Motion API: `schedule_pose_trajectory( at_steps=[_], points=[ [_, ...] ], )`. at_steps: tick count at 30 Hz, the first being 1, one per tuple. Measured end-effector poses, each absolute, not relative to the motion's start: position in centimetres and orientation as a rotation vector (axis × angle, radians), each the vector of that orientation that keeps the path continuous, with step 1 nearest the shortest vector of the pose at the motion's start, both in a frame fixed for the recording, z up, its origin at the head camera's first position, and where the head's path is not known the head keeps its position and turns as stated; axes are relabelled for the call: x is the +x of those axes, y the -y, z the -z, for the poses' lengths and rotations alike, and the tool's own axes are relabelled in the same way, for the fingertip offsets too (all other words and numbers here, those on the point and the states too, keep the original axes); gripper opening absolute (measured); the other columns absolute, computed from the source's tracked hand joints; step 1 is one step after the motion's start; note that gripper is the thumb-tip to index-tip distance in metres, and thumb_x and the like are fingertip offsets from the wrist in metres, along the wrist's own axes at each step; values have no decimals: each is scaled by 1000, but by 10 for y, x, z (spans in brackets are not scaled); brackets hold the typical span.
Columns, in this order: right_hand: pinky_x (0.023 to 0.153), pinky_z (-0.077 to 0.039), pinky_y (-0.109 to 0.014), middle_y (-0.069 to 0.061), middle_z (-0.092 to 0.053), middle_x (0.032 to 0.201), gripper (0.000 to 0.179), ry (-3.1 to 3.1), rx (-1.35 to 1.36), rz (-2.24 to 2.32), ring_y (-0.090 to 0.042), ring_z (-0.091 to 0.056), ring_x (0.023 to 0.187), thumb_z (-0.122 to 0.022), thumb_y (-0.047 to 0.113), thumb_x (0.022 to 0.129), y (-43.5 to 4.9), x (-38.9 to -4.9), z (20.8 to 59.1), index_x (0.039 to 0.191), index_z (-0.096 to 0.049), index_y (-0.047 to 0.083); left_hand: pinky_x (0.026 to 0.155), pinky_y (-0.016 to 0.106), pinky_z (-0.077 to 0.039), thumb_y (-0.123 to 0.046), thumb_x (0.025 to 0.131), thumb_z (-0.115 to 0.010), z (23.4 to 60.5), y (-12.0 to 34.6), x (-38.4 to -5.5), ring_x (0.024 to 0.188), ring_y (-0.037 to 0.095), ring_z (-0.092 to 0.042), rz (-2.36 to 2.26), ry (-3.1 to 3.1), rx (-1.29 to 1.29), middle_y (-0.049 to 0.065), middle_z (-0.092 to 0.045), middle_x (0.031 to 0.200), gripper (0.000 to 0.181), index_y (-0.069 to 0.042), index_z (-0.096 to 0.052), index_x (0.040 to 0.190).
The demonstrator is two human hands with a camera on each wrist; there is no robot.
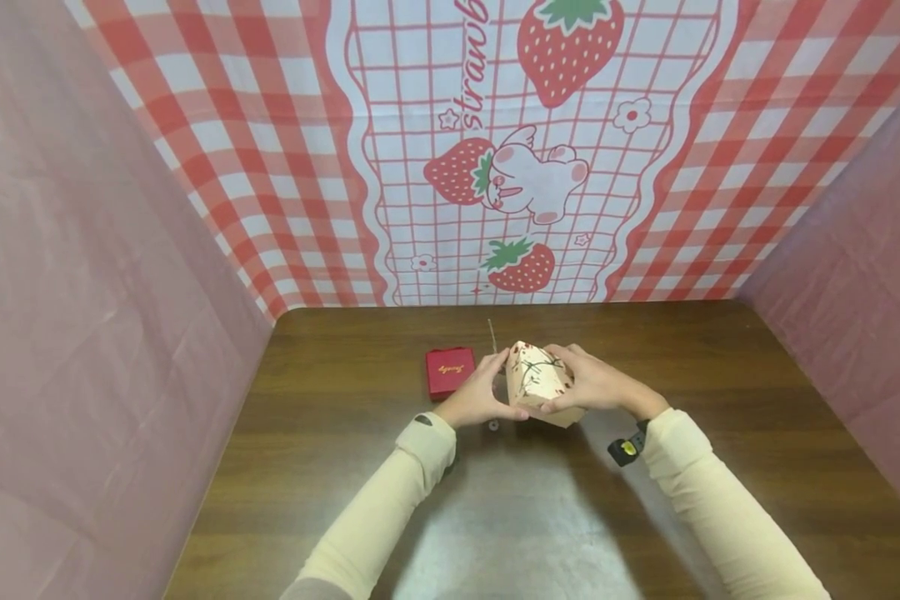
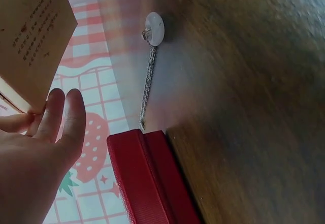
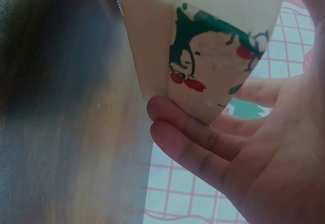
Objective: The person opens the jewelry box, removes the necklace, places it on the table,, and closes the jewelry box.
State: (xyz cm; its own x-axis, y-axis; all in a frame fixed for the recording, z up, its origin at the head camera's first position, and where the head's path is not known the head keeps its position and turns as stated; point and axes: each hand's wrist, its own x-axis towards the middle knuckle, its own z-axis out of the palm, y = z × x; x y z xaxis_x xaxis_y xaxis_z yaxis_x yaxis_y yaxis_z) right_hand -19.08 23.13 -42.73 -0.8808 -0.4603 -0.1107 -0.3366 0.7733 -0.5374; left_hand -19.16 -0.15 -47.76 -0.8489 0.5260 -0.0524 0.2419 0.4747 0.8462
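Both hands hold a cream paper box (image 1: 537, 375) printed with thin branches and red berries, tilted above the wooden table. My left hand (image 1: 482, 393) grips its left side, thumb at the near edge. On the opposite side my right hand (image 1: 596, 382) holds it, fingers along the back and thumb in front. Small lines of writing cover one face of the paper box (image 2: 38, 36) in the left wrist view. Green and red print shows on the paper box (image 3: 213, 51) from the right wrist. A necklace with a white ring pendant (image 2: 155, 29) lies on the table, partly hidden by the left hand from above.
Just left of the left hand sits a red jewelry box (image 1: 450, 372) with gold lettering. The necklace's silver chain (image 2: 147, 89) runs toward it. A strawberry-print cloth (image 1: 495, 167) stands behind the brown table (image 1: 330, 433), with pink cloth walls (image 1: 105, 292) at both sides.
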Motion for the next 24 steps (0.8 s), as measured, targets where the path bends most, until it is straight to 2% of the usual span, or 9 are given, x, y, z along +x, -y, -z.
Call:
schedule_pose_trajectory(
  at_steps=[8, 17, 24],
  points=[
    [75, -52, -36, -21, -52, 120, 108, -2750, -624, 740, -23, -55, 94, -84, 53, 62, -229, -189, 429, 145, -37, 1, 114, 46, -36, -44, 71, -83, 476, -2, -190, 141, 26, -36, -1263, -2455, 624, 14, -28, 156, 116, -10, -13, 157],
    [78, -51, -36, -19, -52, 122, 106, -2748, -643, 785, -24, -54, 98, -84, 52, 63, -234, -188, 426, 146, -37, 4, 102, 38, -47, -45, 68, -86, 475, -3, -189, 122, 19, -48, -1305, -2497, 617, 9, -42, 136, 107, -10, -28, 151],
    [78, -49, -35, -22, -49, 126, 106, -2778, -578, 802, -24, -54, 97, -84, 51, 65, -244, -188, 420, 147, -34, 6, 100, 37, -47, -43, 65, -87, 474, -1, -189, 121, 22, -49, -1346, -2528, 624, 10, -44, 134, 103, -11, -33, 147]
  ],
)
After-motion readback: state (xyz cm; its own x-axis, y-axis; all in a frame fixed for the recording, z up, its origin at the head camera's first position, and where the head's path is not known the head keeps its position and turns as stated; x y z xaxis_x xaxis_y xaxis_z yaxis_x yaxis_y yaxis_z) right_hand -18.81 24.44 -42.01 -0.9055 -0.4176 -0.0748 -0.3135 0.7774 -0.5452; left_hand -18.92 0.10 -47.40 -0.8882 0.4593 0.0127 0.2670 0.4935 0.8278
